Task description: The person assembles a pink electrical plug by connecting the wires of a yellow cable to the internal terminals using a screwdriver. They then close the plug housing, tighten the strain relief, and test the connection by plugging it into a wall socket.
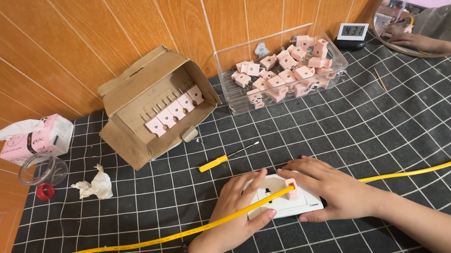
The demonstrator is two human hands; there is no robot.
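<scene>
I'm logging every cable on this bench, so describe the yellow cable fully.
The yellow cable is thin, smooth and plastic-looking. It lies across the black checked cloth from the lower left edge, rises over the left hand and the white socket plate, and meets a small pink plug under the right hand. It goes on behind that hand, curving gently off the right edge. Faint marks run along it, too small to make out.

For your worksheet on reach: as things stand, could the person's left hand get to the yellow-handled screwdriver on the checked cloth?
Probably yes. The left hand rests on the white socket plate, and the yellow-handled screwdriver lies just beyond it on bare checked cloth with nothing between. It would have to let go of the plate first.
</scene>
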